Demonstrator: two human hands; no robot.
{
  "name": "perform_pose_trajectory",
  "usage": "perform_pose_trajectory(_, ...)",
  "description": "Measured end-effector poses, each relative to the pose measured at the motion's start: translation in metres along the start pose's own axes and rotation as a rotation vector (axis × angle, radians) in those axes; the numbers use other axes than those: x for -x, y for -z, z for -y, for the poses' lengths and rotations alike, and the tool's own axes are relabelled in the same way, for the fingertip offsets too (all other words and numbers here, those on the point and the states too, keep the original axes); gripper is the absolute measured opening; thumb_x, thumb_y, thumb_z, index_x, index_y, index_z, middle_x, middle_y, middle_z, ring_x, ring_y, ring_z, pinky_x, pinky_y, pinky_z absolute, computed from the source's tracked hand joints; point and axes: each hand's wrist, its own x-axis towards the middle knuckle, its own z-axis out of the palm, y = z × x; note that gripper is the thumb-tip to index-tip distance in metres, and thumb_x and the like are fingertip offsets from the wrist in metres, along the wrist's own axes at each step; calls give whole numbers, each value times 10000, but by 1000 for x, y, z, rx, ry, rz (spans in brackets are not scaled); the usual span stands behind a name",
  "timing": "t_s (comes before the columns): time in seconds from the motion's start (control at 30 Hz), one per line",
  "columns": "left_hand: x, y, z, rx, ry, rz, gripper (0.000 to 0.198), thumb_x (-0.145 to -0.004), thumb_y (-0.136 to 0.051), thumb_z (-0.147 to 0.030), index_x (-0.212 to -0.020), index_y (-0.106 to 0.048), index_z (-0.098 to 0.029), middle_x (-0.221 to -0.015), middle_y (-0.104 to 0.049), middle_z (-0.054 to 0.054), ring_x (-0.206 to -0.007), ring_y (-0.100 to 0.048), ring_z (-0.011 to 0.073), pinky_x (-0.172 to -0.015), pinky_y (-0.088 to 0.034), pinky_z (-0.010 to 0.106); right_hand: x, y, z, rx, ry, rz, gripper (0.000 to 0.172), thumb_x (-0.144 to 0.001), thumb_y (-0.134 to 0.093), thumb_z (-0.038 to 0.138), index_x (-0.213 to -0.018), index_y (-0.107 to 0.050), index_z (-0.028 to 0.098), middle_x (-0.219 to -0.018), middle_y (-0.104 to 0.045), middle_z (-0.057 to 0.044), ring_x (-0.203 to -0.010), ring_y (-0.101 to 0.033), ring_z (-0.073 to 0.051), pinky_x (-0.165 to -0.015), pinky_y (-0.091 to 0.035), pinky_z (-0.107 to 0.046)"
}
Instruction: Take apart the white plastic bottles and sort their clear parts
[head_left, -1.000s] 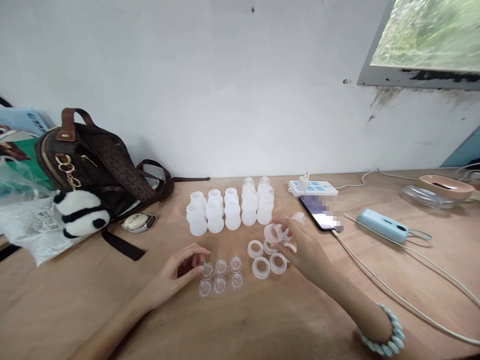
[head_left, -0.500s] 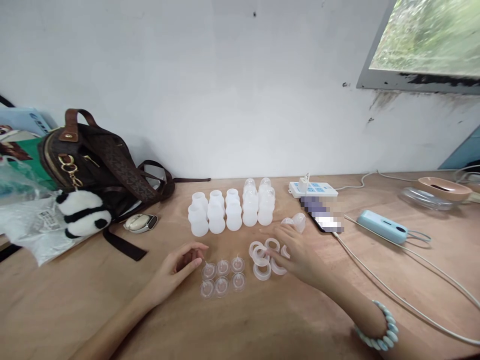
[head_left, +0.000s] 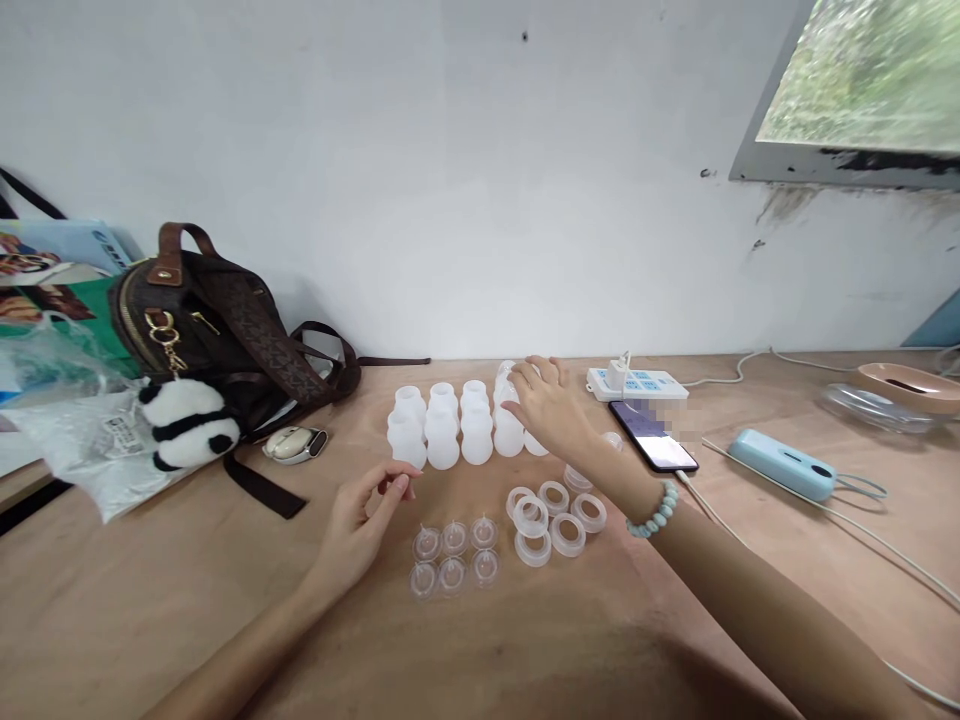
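My left hand [head_left: 367, 515] hovers in front of the leftmost bottles, fingers curled and thumb tip near the index finger; nothing shows between them. Below and right of it lie several clear bottle nipples [head_left: 454, 538] in two rows. My right hand [head_left: 551, 405] reaches over the right end of the rows of frosted white bottles [head_left: 476, 435], fingers apart on or just above the rear tops. It partly hides the clear domed caps [head_left: 504, 378] there. In front lie several translucent screw rings [head_left: 568, 535], some overlapping. Loose clear caps [head_left: 613, 440] show partly beside my right forearm.
A brown backpack [head_left: 217, 320] with a panda charm [head_left: 191, 425] and a watch [head_left: 296, 445] lie left. To the right are a power strip [head_left: 637, 383], a phone [head_left: 652, 435], a blue power bank [head_left: 780, 465] and trailing cables. The wall stands behind.
My right hand has moved from beside the rings and loose caps up to the rear bottles at the right end. My left hand's thumb and index tips have come closer together. The view has shifted slightly.
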Motion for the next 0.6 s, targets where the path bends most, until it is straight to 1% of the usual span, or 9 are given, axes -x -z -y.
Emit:
perform_pose_trajectory(0.1,5,6,-9,-17,-57,13,182,-945,-492,-287,-916,-649,-200,-694,-612,-20,-668,-583,144,-630,-431,243,14,10,-2,-84,-35,-69,202,-940,-575,286,-1088,-606,151,-1251,-604,-171,-1229,-456,-352,-1028,-313,-540)
perform_pose_trajectory(0.2,6,8,-28,-45,-181,9,149,-952,-488,-225,-925,-634,-212,-738,-618,-15,-691,-586,141,-642,-446,240,28,41,-10,-257,-78,-194,216,-934,-590,350,-1072,-591,183,-1251,-585,-148,-1214,-473,-338,-1009,-343,-526)
perform_pose_trajectory(0.3,3,2,-57,-133,-331,-2,109,-941,-527,-213,-1010,-611,-223,-965,-649,32,-916,-611,184,-795,-476,288,39,81,-6,-509,-146,-319,217,-931,-589,383,-1055,-584,206,-1204,-583,-117,-1134,-528,-291,-963,-399,-472)
perform_pose_trajectory(0.33,2,-2,-66,-167,-375,-6,175,-929,-562,-248,-1100,-588,-226,-1072,-640,56,-1023,-596,214,-870,-471,326,43,93,-1,-619,-172,-330,201,-930,-588,369,-1048,-579,206,-1160,-592,-105,-1086,-551,-265,-921,-432,-433)
perform_pose_trajectory(0.37,1,-6,-75,-192,-412,0,315,-906,-611,-312,-1201,-542,-224,-1178,-615,84,-1120,-565,249,-936,-455,371,47,103,5,-731,-206,-330,181,-934,-578,353,-1045,-571,210,-1089,-605,-82,-1007,-573,-234,-855,-461,-388)
perform_pose_trajectory(0.43,3,-16,-91,-216,-462,55,618,-835,-689,-450,-1345,-427,-219,-1287,-578,119,-1177,-541,296,-974,-442,427,57,115,21,-972,-287,-254,155,-929,-578,335,-1039,-555,228,-911,-595,-22,-790,-565,-169,-683,-472,-303)
perform_pose_trajectory(0.47,5,-20,-96,-218,-460,110,654,-822,-698,-463,-1355,-407,-221,-1268,-600,115,-1131,-572,294,-943,-460,426,63,117,29,-1092,-314,-213,159,-914,-598,335,-1027,-546,235,-855,-573,-1,-713,-539,-147,-618,-460,-274)
perform_pose_trajectory(0.53,11,-27,-104,-207,-382,254,482,-844,-669,-396,-1252,-472,-231,-1106,-678,68,-939,-645,256,-810,-504,383,75,115,44,-1289,-371,-94,208,-859,-667,339,-975,-529,237,-808,-557,15,-674,-519,-133,-570,-443,-249)
perform_pose_trajectory(0.6,19,-30,-108,-171,-248,399,272,-843,-638,-324,-1083,-545,-235,-917,-698,20,-763,-649,220,-677,-505,333,86,109,55,-1484,-461,49,248,-815,-706,359,-886,-504,234,-758,-548,23,-656,-525,-130,-543,-434,-237)
